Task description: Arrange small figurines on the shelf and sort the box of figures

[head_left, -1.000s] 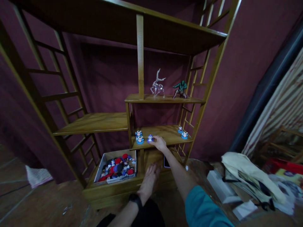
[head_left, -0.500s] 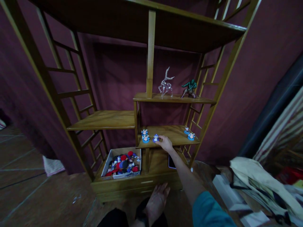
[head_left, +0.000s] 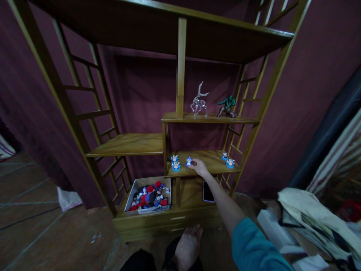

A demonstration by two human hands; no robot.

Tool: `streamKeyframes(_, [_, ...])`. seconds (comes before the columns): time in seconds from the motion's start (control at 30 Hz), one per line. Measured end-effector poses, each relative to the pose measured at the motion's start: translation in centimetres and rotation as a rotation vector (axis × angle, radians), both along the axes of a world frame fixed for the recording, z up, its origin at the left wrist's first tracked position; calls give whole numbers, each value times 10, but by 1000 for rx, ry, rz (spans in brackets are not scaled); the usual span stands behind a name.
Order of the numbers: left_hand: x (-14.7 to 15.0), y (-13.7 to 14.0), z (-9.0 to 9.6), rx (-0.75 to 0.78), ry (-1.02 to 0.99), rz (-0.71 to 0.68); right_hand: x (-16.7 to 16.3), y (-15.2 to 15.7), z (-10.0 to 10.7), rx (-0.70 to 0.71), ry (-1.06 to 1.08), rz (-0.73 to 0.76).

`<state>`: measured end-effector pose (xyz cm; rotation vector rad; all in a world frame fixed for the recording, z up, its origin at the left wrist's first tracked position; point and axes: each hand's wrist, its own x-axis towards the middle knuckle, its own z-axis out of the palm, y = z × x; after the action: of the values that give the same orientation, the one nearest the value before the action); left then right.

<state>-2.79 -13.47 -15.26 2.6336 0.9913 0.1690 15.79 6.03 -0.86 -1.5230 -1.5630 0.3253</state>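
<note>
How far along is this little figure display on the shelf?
Four small blue-based figures already stand on the low shelf: two at its left, two at its right. The right hand is at a fifth figure. The left hand rests low. The box below looks full.

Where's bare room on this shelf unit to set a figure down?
Free: left shelf; lower shelf between right hand and right-end pair; base between box and phone. Crowded: box, and lower shelf's left end around three figures.
</note>
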Motion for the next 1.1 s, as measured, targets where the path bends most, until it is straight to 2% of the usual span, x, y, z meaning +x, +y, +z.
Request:
streamKeyframes(0.37, [3,3,-8,-46,19,65,-6,31,5,-7,-116,-8])
streamKeyframes(0.57, [8,6,-6,-99,1,90,-17,47,7,-37,-154,10])
streamKeyframes(0.77, [8,5,-4,-129,17,136,-16,45,7,-60,-139,-4])
streamKeyframes(0.97, [8,5,-3,-118,47,87,-8,39,9,-33,-69,-4])
streamKeyframes(1.1, [9,5,-4,-102,35,111,-8,37,10,-50,-32,-4])
